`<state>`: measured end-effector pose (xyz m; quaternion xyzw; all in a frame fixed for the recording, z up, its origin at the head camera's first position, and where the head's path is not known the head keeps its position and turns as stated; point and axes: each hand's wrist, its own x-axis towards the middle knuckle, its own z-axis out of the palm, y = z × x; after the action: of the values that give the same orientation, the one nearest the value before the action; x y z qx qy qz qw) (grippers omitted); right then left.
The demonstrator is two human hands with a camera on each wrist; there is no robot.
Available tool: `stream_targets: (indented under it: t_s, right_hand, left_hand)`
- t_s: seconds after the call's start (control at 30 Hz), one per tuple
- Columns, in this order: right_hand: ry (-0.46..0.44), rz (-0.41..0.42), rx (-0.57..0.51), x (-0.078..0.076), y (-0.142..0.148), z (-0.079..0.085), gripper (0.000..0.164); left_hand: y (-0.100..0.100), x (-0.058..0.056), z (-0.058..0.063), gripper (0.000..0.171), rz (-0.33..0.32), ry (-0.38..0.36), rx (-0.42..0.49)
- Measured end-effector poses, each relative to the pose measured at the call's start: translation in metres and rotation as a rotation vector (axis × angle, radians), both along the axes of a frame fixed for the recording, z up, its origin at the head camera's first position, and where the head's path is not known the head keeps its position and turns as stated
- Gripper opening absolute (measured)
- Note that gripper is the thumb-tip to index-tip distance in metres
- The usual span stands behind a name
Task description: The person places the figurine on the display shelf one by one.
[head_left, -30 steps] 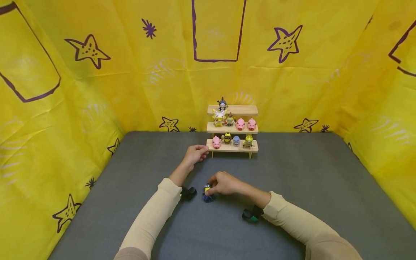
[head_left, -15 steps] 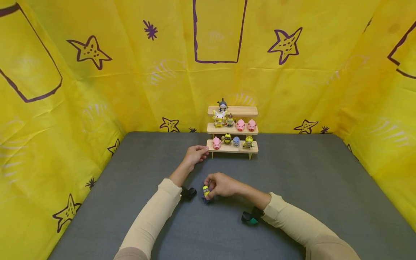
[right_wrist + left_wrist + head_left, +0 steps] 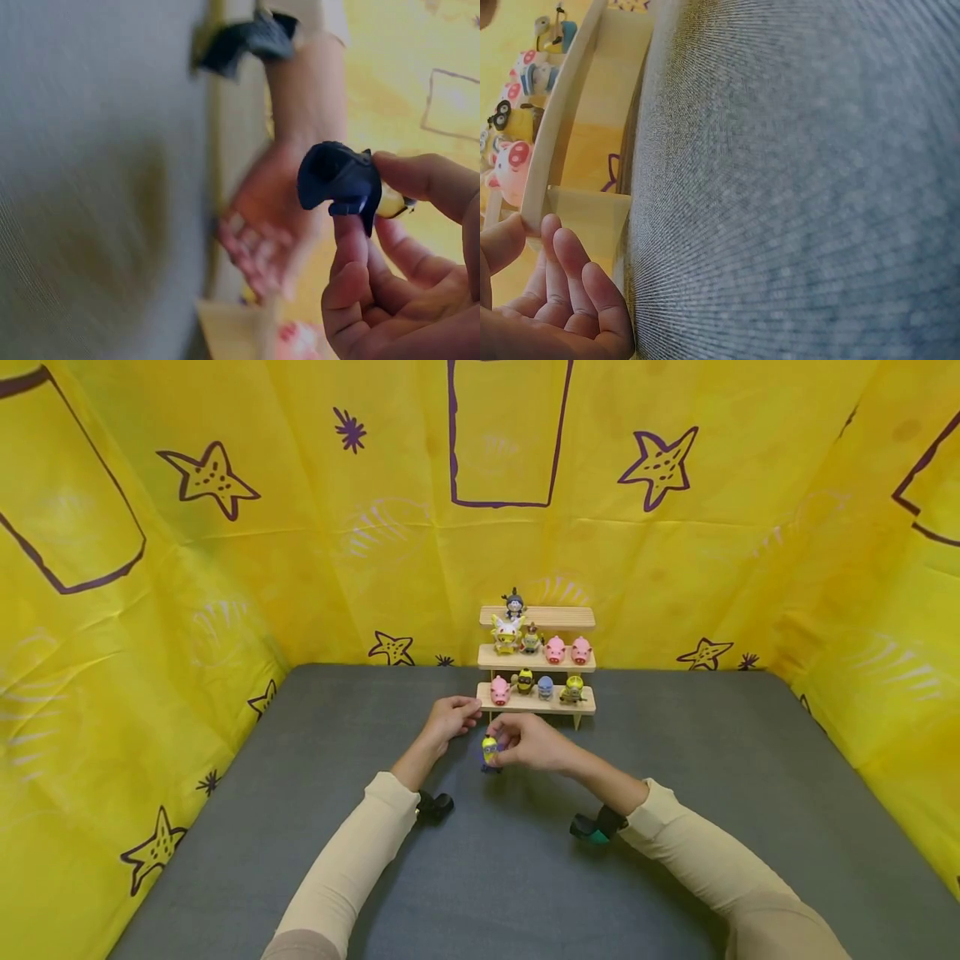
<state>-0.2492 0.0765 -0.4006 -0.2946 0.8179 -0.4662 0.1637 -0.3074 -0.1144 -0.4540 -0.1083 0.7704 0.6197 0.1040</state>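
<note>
My right hand [image 3: 534,743] pinches a small yellow minion figurine [image 3: 490,748] between thumb and fingers, held above the table before the shelf's left end. Its dark blue lower part [image 3: 341,180] faces the right wrist camera. My left hand [image 3: 452,718] grips the left front corner of the three-tier wooden display shelf [image 3: 540,702], thumb on one side and fingertips on the other in the left wrist view. Closest to that hand on the bottom tier stands a pink pig figurine [image 3: 499,690].
Beside the pig, the bottom tier bears a dark-and-yellow figurine [image 3: 524,681], a blue figurine [image 3: 546,687] and a yellow figurine [image 3: 573,687]. Several figurines stand on the middle tier, and a dark-haired one [image 3: 513,604] tops the shelf. Yellow cloth walls [image 3: 360,585] surround the grey table [image 3: 675,760].
My right hand has lifted the minion figurine off the table and carried it forward, toward the shelf. My left hand stays at the shelf corner.
</note>
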Motion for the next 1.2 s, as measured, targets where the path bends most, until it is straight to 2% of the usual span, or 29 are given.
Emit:
stream_targets:
  t_s: [0.27, 0.47, 0.6, 0.8, 0.97, 1.2]
  right_hand:
    - [0.193, -0.214, 0.012, -0.029, 0.025, 0.050, 0.037]
    - [0.293, -0.344, -0.035, -0.066, 0.046, 0.075, 0.036]
    - [0.334, -0.407, -0.064, -0.089, 0.058, 0.083, 0.035]
    - [0.318, -0.512, -0.028, -0.115, 0.068, 0.087, 0.036]
    - [0.303, -0.555, -0.003, -0.129, 0.072, 0.086, 0.037]
    - [0.256, -0.606, -0.027, -0.143, 0.073, 0.083, 0.038]
  left_hand:
    - [-0.001, -0.002, 0.003, 0.030, -0.002, -0.001, 0.004]
    - [-0.001, -0.003, 0.005, 0.030, -0.005, 0.004, -0.004]
    - [-0.001, -0.003, 0.005, 0.030, -0.004, 0.002, -0.001]
    - [0.000, -0.002, 0.003, 0.030, -0.001, 0.004, -0.008]
    - [0.000, -0.001, 0.002, 0.030, 0.000, -0.003, -0.017]
    - [0.001, 0.000, 0.001, 0.030, 0.002, 0.007, -0.018]
